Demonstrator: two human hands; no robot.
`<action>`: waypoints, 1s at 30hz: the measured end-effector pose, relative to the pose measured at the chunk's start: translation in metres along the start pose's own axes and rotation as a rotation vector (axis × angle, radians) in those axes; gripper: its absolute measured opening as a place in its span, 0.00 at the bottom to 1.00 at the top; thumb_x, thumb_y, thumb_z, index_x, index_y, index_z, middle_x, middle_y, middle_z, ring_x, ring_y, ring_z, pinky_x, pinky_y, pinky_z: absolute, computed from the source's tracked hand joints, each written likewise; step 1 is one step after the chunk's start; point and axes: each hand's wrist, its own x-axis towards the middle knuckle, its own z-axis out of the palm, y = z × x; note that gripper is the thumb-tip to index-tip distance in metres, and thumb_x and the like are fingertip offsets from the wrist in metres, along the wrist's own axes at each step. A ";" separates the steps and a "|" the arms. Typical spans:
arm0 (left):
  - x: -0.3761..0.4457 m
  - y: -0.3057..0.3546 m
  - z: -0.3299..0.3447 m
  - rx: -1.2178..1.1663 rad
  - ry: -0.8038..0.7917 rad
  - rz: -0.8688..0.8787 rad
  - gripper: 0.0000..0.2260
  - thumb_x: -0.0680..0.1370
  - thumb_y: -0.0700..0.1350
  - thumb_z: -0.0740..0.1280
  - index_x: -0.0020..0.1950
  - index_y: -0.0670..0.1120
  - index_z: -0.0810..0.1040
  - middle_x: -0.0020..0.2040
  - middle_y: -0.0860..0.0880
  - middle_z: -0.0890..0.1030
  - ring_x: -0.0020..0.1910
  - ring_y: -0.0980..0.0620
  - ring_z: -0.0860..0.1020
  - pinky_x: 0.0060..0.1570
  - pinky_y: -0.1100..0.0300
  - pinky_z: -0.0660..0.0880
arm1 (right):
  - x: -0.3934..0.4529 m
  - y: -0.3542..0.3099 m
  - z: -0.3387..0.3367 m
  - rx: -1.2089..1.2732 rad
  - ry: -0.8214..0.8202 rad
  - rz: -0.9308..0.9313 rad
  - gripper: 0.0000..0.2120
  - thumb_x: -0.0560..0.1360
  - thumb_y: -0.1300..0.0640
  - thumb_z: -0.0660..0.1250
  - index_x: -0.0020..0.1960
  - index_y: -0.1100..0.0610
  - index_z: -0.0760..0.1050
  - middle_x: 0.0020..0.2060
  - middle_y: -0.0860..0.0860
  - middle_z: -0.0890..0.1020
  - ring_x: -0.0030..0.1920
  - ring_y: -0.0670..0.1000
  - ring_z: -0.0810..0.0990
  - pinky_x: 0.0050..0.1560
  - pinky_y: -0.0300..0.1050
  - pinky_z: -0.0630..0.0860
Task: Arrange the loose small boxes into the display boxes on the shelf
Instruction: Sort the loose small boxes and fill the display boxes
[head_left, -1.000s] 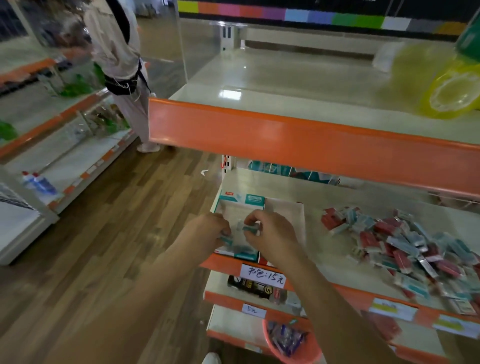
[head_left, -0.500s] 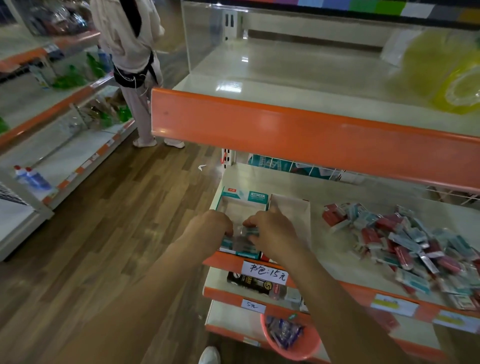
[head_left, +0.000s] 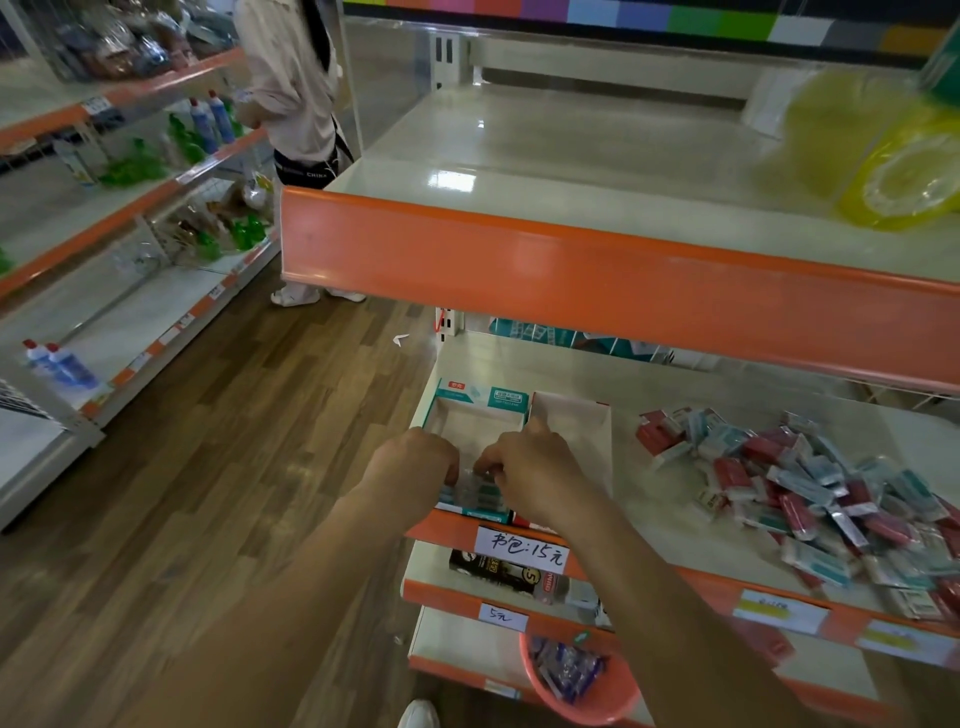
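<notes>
Two display boxes stand side by side at the shelf's front left: a teal-and-white display box (head_left: 483, 400) and a red-and-white display box (head_left: 571, 421) to its right. Both my left hand (head_left: 410, 467) and my right hand (head_left: 530, 465) reach into the front of the teal box. Their fingertips pinch small teal boxes (head_left: 475, 491) standing in a row at the box's near end. A heap of loose small boxes (head_left: 810, 488), teal and red in clear wrap, lies on the shelf to the right.
An orange-edged upper shelf (head_left: 597, 270) overhangs the working shelf. A handwritten price label (head_left: 522, 553) hangs on the front rail. Lower down is a pink basin (head_left: 587, 691) of packets. Another person (head_left: 296, 104) stands in the aisle at the left shelves.
My hands have sunk a little lower into the front of the teal display box, still holding the small boxes. The camera view has tilted down slightly.
</notes>
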 end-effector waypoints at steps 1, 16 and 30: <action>0.002 0.001 0.000 -0.010 -0.011 -0.005 0.12 0.75 0.45 0.68 0.57 0.54 0.77 0.54 0.48 0.76 0.45 0.50 0.75 0.41 0.60 0.72 | -0.001 0.000 0.000 0.003 0.008 0.000 0.19 0.74 0.62 0.69 0.61 0.46 0.79 0.71 0.50 0.62 0.65 0.58 0.69 0.65 0.51 0.74; 0.006 0.069 0.012 -0.067 0.375 0.263 0.19 0.77 0.44 0.62 0.69 0.49 0.67 0.63 0.47 0.72 0.59 0.47 0.71 0.56 0.52 0.71 | -0.048 0.082 -0.021 0.273 0.488 0.074 0.09 0.77 0.56 0.67 0.56 0.49 0.80 0.52 0.45 0.81 0.52 0.47 0.78 0.51 0.43 0.75; 0.012 0.172 0.021 -0.122 0.371 0.525 0.19 0.77 0.46 0.63 0.67 0.47 0.70 0.66 0.47 0.69 0.66 0.47 0.65 0.61 0.56 0.67 | -0.101 0.149 -0.013 0.199 0.701 0.230 0.15 0.66 0.68 0.73 0.52 0.60 0.82 0.51 0.58 0.81 0.49 0.60 0.81 0.44 0.46 0.77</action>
